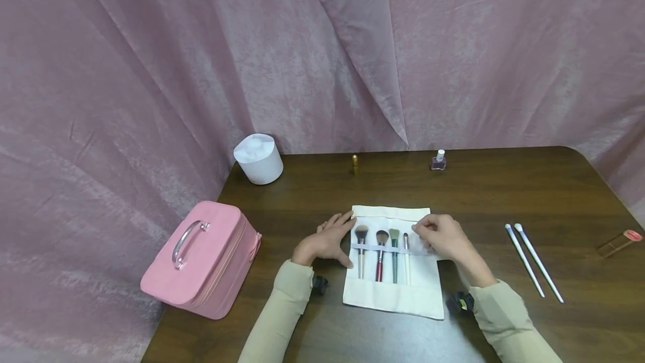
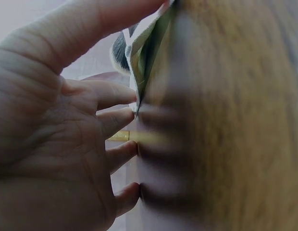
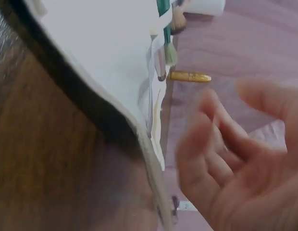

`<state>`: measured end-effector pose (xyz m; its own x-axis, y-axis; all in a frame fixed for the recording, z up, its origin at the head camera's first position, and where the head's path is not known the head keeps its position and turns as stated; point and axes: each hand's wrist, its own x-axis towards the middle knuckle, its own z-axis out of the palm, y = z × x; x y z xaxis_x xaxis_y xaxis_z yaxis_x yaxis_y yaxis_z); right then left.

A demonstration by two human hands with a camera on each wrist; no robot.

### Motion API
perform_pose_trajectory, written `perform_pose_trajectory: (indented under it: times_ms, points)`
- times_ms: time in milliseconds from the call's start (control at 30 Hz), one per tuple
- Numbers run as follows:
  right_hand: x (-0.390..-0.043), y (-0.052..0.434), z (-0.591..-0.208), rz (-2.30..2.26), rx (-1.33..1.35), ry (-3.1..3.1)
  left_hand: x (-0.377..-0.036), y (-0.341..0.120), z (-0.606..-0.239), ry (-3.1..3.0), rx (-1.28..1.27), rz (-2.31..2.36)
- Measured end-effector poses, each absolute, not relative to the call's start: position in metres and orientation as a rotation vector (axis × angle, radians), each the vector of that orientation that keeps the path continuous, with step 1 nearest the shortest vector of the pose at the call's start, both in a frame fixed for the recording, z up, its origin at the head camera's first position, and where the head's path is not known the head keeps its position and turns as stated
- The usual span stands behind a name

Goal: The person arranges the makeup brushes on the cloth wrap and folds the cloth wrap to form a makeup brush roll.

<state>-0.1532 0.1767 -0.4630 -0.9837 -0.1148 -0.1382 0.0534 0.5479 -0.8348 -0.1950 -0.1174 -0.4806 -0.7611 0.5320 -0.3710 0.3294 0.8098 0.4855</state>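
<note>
A white fabric brush roll [image 1: 393, 298] lies unrolled on the table. Under its strap [image 1: 373, 247] sit several makeup brushes: a pale-handled one [image 1: 361, 233], a red-handled one [image 1: 379, 268], a green one [image 1: 395, 256] and a slim white one [image 1: 406, 265]. My left hand [image 1: 330, 240] rests at the roll's left edge, fingers spread and fingertips on the wood. Over the strap's right part hovers my right hand [image 1: 445, 237]; in the right wrist view its fingers [image 3: 194, 144] bend loosely, thumb apart, with nothing between them.
Two white-handled brushes [image 1: 539, 262] lie right of the roll. A pink case [image 1: 201, 262] stands at the left, a white tissue roll [image 1: 259, 164] behind it. Along the back are a gold tube [image 1: 355, 164] and a nail polish bottle [image 1: 438, 161]; a lipstick-like tube [image 1: 617, 243] lies far right.
</note>
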Motion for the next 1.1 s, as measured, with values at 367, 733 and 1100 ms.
perform_pose_trajectory:
  times_ms: [367, 733, 1100]
  points:
    - [-0.15, 0.205, -0.463, -1.546, 0.201, 2.704, -0.195, -0.119, -0.481, 2.492, 0.653, 0.555]
    - [-0.149, 0.248, -0.464, -1.337, 0.166, 2.98, -0.196, -0.117, -0.481, 2.479, 0.653, 0.581]
    - [-0.144, 0.29, -0.46, -1.122, 0.076, 3.122, -0.196, -0.118, -0.483, 2.485, 0.64, 0.571]
